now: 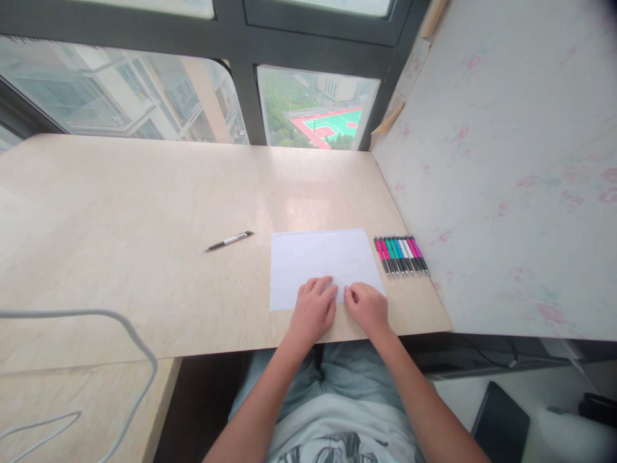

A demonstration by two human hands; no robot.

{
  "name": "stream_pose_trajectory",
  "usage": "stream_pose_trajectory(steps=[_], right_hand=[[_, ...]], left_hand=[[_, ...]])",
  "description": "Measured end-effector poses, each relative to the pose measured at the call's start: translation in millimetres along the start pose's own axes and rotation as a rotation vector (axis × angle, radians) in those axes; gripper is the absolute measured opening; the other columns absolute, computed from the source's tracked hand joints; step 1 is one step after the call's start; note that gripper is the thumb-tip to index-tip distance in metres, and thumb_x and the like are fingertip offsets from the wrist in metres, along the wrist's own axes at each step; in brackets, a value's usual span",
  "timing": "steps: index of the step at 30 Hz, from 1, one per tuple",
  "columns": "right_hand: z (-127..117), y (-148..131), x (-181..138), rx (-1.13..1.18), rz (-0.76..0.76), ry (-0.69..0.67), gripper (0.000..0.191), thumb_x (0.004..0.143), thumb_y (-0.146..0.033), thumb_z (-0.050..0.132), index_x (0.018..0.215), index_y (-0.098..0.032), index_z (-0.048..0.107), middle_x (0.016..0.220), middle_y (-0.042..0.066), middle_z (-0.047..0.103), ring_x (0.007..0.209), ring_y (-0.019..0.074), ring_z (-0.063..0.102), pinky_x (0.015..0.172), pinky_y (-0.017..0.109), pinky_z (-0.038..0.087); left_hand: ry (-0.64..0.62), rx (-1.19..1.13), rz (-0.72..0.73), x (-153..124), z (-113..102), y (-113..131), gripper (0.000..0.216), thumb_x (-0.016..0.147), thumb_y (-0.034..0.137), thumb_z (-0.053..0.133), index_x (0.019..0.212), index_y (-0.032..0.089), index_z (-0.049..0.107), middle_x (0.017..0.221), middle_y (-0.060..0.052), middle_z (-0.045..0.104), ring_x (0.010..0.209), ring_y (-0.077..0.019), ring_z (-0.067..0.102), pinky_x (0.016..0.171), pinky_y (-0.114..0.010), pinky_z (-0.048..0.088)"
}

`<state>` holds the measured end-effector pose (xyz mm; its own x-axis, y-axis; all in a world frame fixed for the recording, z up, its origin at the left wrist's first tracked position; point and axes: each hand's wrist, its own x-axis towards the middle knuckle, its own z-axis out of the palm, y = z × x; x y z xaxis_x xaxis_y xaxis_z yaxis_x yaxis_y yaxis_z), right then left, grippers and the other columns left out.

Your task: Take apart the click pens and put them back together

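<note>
A white sheet of paper (318,257) lies flat at the front of the desk. My left hand (315,307) rests on its lower edge, palm down with the fingers stretched out. Just to the right, my right hand (369,307) is closed at the paper's lower right part, with thumb and forefinger curled together. A dark gap shows between those fingers, and I cannot make out what they hold, if anything. The two hands are a small distance apart.
Several pens (400,255) in pink, green, blue, white and purple lie side by side right of the paper, near the wall (506,161). A single white-and-black pen (229,241) lies to the left. A grey cable (130,328) loops over the desk's left side (96,257).
</note>
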<state>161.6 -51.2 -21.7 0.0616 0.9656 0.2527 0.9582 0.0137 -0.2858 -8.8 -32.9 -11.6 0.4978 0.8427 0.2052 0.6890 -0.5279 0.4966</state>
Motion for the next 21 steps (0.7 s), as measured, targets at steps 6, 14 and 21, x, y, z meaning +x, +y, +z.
stream_pose_trajectory(steps=[6,14,21], right_hand=[[7.7,2.3,0.9,0.04,0.054,-0.036,0.035,0.095,-0.032,0.05,0.064,-0.019,0.059,0.066,0.001,0.064,0.06,0.012,0.048,0.056,0.029,0.018],[5.6,1.7,1.7,0.076,0.086,-0.054,0.036,0.095,-0.033,0.048,0.064,-0.019,0.059,0.067,0.002,0.065,0.06,0.0127,0.048,0.056,0.029,0.018],[3.3,1.7,3.0,0.088,0.096,-0.056,0.036,0.095,-0.034,0.048,0.064,-0.019,0.059,0.067,0.002,0.064,0.059,0.0127,0.046,0.056,0.028,0.018]], left_hand=[[0.01,0.012,0.001,-0.6,0.3,0.5,0.027,0.091,0.018,0.052,0.116,0.023,0.061,0.135,-0.008,0.058,0.117,-0.0277,0.05,0.095,-0.046,0.044],[0.029,0.027,0.022,-1.5,-0.1,0.6,0.028,0.091,0.018,0.052,0.116,0.023,0.062,0.134,-0.008,0.059,0.115,-0.0268,0.051,0.095,-0.046,0.044],[0.049,0.033,0.024,0.2,2.7,-0.6,0.028,0.09,0.017,0.053,0.115,0.023,0.062,0.133,-0.009,0.059,0.116,-0.0271,0.051,0.095,-0.046,0.044]])
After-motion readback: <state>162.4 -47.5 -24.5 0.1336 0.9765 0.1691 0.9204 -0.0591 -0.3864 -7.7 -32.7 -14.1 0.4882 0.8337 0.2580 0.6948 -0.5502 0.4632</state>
